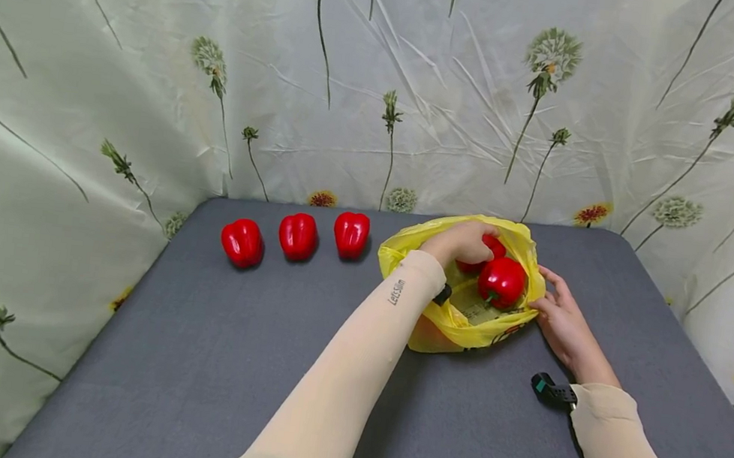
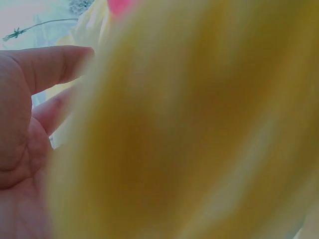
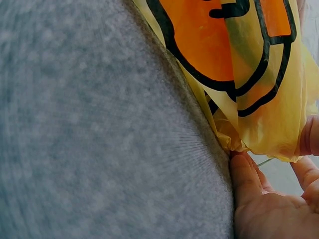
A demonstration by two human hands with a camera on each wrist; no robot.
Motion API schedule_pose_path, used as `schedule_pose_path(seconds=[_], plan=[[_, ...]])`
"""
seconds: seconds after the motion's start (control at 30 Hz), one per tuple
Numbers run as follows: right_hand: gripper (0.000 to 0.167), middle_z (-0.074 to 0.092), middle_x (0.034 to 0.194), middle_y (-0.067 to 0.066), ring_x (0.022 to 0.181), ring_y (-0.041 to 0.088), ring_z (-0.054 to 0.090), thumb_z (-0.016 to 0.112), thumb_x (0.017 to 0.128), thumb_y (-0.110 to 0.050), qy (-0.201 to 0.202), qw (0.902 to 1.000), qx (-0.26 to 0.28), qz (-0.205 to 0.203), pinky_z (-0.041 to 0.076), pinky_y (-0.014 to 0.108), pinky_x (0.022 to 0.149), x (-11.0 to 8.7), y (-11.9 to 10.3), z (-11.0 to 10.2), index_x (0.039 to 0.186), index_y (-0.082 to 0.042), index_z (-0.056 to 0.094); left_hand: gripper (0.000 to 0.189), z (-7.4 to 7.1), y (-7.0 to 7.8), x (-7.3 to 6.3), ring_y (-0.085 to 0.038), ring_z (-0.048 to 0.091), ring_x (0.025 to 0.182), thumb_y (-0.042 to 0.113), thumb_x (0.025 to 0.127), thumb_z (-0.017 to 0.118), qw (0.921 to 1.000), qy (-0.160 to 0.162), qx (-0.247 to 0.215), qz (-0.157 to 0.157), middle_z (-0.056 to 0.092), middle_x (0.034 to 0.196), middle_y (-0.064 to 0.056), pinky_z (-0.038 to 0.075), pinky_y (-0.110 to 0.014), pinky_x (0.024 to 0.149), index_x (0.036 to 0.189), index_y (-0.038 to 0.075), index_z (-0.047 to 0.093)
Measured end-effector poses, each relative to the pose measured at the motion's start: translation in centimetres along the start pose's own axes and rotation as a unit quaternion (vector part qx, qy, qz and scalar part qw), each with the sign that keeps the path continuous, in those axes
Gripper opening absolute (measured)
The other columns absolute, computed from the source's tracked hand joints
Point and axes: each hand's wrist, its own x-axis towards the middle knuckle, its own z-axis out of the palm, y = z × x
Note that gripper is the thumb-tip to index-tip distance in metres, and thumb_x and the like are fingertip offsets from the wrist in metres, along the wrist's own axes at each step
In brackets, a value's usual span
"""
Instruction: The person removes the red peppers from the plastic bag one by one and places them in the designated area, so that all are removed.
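A yellow plastic bag [image 1: 456, 337] lies with its mouth spread, dark print on its side. Inside are two red bell peppers: one [image 1: 502, 282] in plain sight, the other [image 1: 493, 245] partly behind my left hand [image 1: 464, 241]. That hand reaches into the bag, fingers beside the second pepper. In the left wrist view its thumb and a finger stand apart, their tips hidden by blurred yellow plastic [image 2: 174, 124]. At the bag's right rim, my right hand [image 1: 567, 323] holds the plastic between thumb and fingers. Fingertips meet the orange-printed bag side [image 3: 269, 114] in the right wrist view.
Three more red bell peppers stand in a row left of the bag: one [image 1: 243, 243] farthest left, one [image 1: 298, 236] in the middle, one [image 1: 351, 235] nearest the bag. The grey tabletop [image 1: 189, 360] ends at a floral curtain [image 1: 463, 104] behind.
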Motion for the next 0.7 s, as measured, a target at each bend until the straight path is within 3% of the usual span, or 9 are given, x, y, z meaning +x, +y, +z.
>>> schedule_pose_path(seconds=[0.27, 0.47, 0.7], plan=[[0.063, 0.057, 0.124, -0.020, 0.115, -0.007, 0.055, 0.045, 0.109, 0.001, 0.000, 1.0000, 0.009, 0.000, 0.047, 0.010, 0.095, 0.1, 0.1, -0.1, 0.163, -0.024, 0.022, 0.056, 0.0, 0.2, 0.0, -0.016, 0.052, 0.144, 0.019, 0.105, 0.058, 0.9997, 0.003, 0.023, -0.003, 0.055, 0.161, -0.002, 0.042, -0.022, 0.115, 0.160, 0.019, 0.052], [0.065, 0.056, 0.126, -0.019, 0.116, -0.006, 0.055, 0.045, 0.110, -0.001, 0.000, 1.0000, 0.005, 0.002, 0.046, 0.011, 0.096, 0.1, 0.3, -0.1, 0.165, -0.023, 0.020, 0.062, 0.9, 0.0, 0.3, -0.023, 0.037, 0.158, 0.024, 0.105, 0.060, 0.9992, 0.011, 0.017, -0.035, 0.050, 0.166, 0.001, 0.040, -0.028, 0.120, 0.165, 0.022, 0.043], [0.061, 0.057, 0.126, -0.018, 0.115, -0.006, 0.056, 0.044, 0.110, -0.002, -0.001, 1.0000, 0.003, -0.009, 0.046, 0.010, 0.096, 0.1, 0.3, -0.2, 0.163, -0.025, 0.023, 0.071, 1.5, -0.3, 0.6, -0.020, 0.048, 0.148, 0.023, 0.105, 0.060, 0.9985, 0.016, -0.005, -0.053, 0.047, 0.167, 0.000, 0.046, -0.027, 0.113, 0.170, 0.027, 0.033]])
